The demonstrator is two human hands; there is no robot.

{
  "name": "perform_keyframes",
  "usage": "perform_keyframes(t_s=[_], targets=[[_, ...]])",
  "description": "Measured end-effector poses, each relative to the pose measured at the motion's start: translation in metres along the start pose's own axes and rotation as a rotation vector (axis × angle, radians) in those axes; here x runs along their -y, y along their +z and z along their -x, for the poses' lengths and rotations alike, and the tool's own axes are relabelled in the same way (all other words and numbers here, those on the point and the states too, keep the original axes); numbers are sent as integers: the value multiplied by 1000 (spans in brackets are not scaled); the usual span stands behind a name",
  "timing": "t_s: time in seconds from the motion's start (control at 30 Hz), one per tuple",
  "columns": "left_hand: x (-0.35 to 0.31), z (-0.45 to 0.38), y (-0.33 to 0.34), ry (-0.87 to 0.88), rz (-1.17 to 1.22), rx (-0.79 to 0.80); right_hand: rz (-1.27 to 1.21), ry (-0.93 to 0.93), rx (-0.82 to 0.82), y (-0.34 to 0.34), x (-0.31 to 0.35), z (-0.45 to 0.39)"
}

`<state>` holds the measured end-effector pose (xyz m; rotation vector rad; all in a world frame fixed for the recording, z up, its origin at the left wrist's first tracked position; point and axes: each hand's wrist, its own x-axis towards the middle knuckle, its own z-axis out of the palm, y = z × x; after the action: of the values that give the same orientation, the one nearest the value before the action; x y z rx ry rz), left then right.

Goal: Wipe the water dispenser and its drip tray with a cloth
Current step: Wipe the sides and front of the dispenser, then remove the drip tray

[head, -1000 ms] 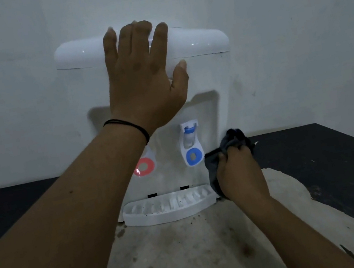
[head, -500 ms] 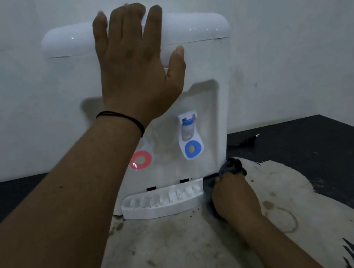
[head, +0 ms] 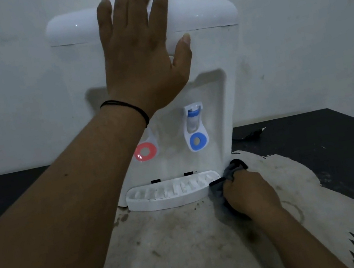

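Grey cloth (head: 228,178) in closed right-hand grip (head: 249,192)

Left hand (head: 142,52) lies flat, fingers spread, arm stretched forward. Right hand (head: 250,191) is low, its grip closed, knuckles up.

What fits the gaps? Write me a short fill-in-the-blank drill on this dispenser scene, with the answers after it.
1. The left hand lies flat on the dispenser's ____.
2. The right hand grips a dark ____.
3. The cloth touches the right end of the drip ____.
4. The tap in full view has a ____ ring.

Answers: top; cloth; tray; blue
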<state>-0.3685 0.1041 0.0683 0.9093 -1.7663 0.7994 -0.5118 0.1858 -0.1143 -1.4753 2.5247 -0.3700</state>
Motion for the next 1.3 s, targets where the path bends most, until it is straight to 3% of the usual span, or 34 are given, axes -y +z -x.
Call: perform_keyframes(t_s=[0.07, 0.17, 0.37, 0.53, 0.63, 0.73, 0.87, 1.13, 1.3], targets=[[1, 0, 0, 5, 5, 0, -210, 133, -141, -4, -12, -1], [1, 0, -1, 3, -3, 12, -171, 141, -236, -8, -16, 4], [1, 0, -2, 3, -2, 31, 51, -21, 64, 5, 7, 13], [2, 0, -2, 8, 3, 32, -21, -128, -296, 5, 15, 24], [2, 0, -1, 8, 8, 25, 58, -264, -392, 14, 30, 20], [3, 0, -1, 10, 12, 38, 214, -278, -233, 12, 45, 12], [3, 0, -1, 14, 23, 28, 399, -280, -150, 7, 66, -3], [2, 0, -2, 12, 27, 39, 395, -421, 44, 10, 97, -1], [4, 0, -2, 20, 45, 25, 476, -237, -81, 6, 72, -4]])
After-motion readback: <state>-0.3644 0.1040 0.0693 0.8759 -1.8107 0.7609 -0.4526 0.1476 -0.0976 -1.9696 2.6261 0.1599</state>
